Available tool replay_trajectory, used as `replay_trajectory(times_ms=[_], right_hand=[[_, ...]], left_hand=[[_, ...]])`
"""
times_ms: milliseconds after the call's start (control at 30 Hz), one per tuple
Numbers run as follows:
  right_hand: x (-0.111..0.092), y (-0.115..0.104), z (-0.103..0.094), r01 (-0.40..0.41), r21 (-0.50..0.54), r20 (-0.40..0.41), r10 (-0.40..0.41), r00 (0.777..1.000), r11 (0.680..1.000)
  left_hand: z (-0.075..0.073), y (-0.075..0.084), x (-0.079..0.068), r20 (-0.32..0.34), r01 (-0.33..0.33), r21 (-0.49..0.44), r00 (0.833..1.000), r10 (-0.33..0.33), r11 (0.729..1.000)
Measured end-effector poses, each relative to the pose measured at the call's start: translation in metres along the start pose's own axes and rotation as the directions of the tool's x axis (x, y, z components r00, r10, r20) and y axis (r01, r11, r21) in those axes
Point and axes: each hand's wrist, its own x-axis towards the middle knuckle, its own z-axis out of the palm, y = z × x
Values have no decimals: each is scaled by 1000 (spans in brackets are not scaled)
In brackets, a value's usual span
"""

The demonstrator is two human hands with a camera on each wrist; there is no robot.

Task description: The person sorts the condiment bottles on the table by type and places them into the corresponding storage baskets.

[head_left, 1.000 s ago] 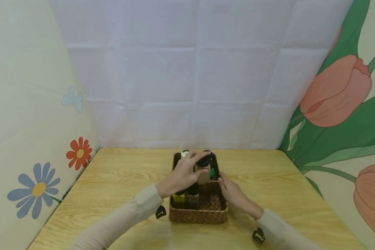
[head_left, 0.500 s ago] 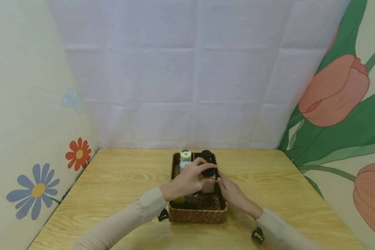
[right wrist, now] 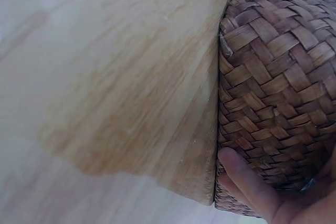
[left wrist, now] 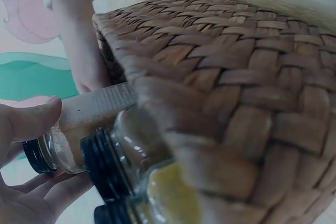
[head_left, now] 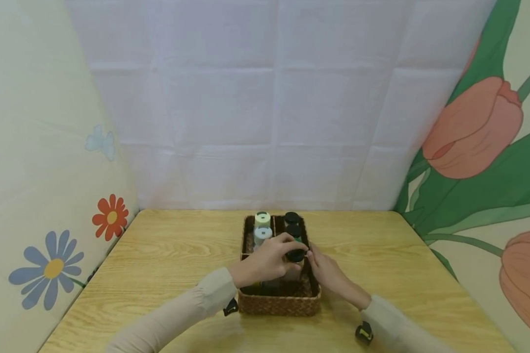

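Note:
My left hand (head_left: pixel 265 260) pinches a glass spice jar (left wrist: pixel 73 135) with a black lid and brown powder, low in the front right part of the woven basket (head_left: pixel 278 305). In the left wrist view, the thumb and fingers go round this jar near its lid. Beside it stand a black-lidded jar of brownish contents (left wrist: pixel 139 135) and a jar of yellow powder (left wrist: pixel 173 192). My right hand (head_left: pixel 331 274) holds the basket's right side, its thumb at the rim. In the right wrist view, its fingers (right wrist: pixel 247 182) lie against the outer wall.
At the basket's back left are a container with a pale yellow top (head_left: pixel 262 219) and one with a white top (head_left: pixel 263 235). Two black-lidded jars (head_left: pixel 292 218) stand at the back right. The basket sits on a wooden table (head_left: pixel 185 245) before a white cloth backdrop (head_left: pixel 225 108).
My left hand has brought the jar from over the basket's back right toward the front and lowered it into the front right part. The right hand has stayed on the basket's side.

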Motion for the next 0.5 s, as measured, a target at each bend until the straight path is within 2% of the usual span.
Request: replay_trajectory(times_ms=[367, 500], right_hand=[[3, 1, 1, -24, 0, 18, 24, 1000, 1000], [2, 0, 1, -28, 0, 14, 28, 999, 1000]], left_hand=[[10, -3, -1, 23, -11, -35, 1000, 12, 999], [12, -3, -2, 21, -6, -2, 1000, 6, 1000]])
